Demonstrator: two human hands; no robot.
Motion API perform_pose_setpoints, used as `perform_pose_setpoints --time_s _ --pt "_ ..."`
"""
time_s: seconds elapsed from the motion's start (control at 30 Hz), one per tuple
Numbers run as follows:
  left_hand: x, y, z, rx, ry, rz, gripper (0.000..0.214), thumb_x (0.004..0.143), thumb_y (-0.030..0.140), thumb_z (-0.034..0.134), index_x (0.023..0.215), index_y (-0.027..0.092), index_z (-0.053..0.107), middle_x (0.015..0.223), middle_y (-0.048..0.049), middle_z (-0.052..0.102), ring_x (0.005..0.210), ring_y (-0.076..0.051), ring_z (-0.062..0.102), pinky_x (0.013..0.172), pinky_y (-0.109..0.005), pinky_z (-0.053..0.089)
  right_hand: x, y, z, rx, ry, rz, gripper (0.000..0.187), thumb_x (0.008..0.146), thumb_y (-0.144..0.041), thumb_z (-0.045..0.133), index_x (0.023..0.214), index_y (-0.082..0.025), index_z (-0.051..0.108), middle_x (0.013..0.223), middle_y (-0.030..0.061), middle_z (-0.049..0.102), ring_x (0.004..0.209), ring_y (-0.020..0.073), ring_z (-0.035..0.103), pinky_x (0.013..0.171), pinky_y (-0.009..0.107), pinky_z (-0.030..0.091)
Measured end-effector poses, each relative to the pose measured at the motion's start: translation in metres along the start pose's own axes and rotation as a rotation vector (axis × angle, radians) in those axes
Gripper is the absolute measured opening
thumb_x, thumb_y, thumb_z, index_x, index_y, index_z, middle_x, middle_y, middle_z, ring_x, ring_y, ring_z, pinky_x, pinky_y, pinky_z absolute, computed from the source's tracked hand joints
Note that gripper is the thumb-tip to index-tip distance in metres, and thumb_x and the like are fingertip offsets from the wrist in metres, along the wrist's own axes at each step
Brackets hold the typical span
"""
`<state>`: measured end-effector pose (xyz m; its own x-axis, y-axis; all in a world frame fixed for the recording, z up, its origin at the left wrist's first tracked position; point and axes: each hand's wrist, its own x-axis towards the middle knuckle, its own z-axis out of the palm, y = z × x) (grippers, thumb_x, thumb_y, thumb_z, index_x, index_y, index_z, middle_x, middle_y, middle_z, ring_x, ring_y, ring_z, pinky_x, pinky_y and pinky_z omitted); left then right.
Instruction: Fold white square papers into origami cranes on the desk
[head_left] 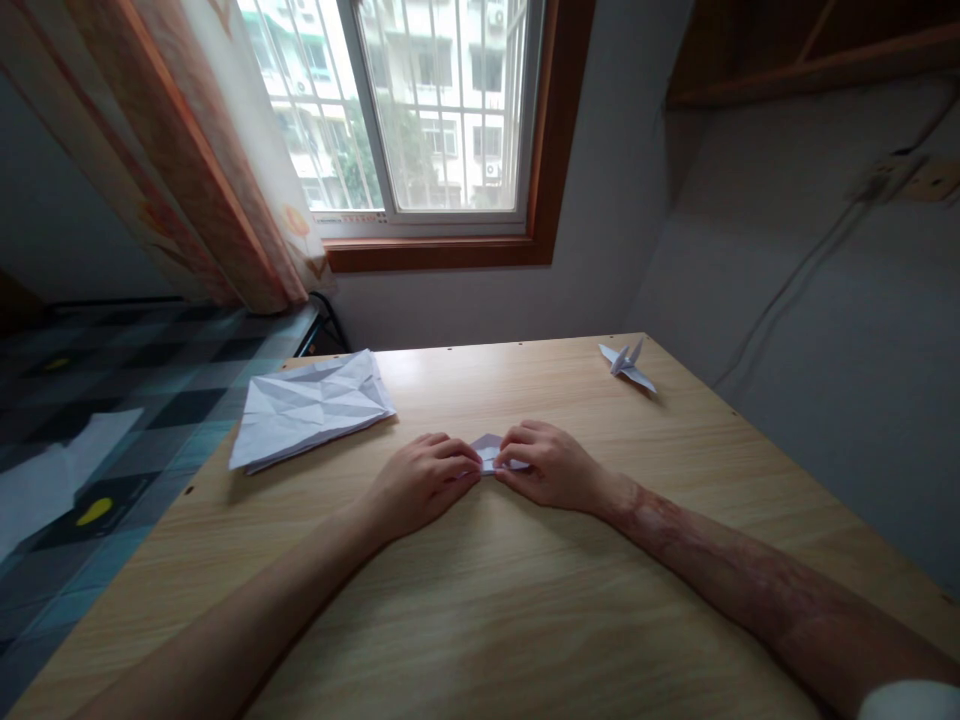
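A small folded piece of white paper (488, 455) lies on the wooden table (480, 600), between my two hands. My left hand (429, 478) pinches its left side, thumb and fingers pressed together at the near edge. On the other side my right hand (551, 465) grips the paper in the same way, the fingertips bent over it. The paper's far part rises to a blunt point behind the fingertips. Both hands cover much of it, so its full shape is hidden.
Creased white paper sheets (315, 405) lie stacked at the table's left back. A folded paper crane (628, 367) stands near the far right corner. Left of the table is a bed with a checked cover (172, 350) and more white paper (60, 475). A window (450, 110) is beyond.
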<state>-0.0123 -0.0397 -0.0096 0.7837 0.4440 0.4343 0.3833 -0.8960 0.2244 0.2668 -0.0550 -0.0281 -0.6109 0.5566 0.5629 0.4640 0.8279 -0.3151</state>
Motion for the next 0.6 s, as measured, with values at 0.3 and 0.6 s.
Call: perform_pose_setpoints --time_s 0.3,0.6 --pt "-0.0037 -0.0017 0.0008 0.042 0.029 -0.009 0.019 0.112 0.023 0.059 0.12 0.025 0.076 0.122 -0.0058 0.081 0.101 -0.021 0.075 0.089 -0.035 0.056 0.0007 0.0051 0.0012 0.039 -0.007 0.081 0.007 0.106 -0.018 0.071 0.107 -0.023 0.076 0.094 0.0045 0.073 0.09 0.0221 0.066 0.084 0.036 0.054" --pt "-0.0015 0.0009 0.0009 0.044 -0.031 0.019 0.017 0.109 0.024 0.062 0.118 0.025 0.077 0.123 -0.0057 0.081 0.102 -0.022 0.073 0.095 -0.039 0.055 0.0013 0.0044 -0.0006 0.04 0.018 0.08 0.02 0.103 -0.018 0.073 0.121 -0.025 0.074 0.126 0.0097 0.075 0.116 0.0273 0.067 0.105 0.044 0.057"
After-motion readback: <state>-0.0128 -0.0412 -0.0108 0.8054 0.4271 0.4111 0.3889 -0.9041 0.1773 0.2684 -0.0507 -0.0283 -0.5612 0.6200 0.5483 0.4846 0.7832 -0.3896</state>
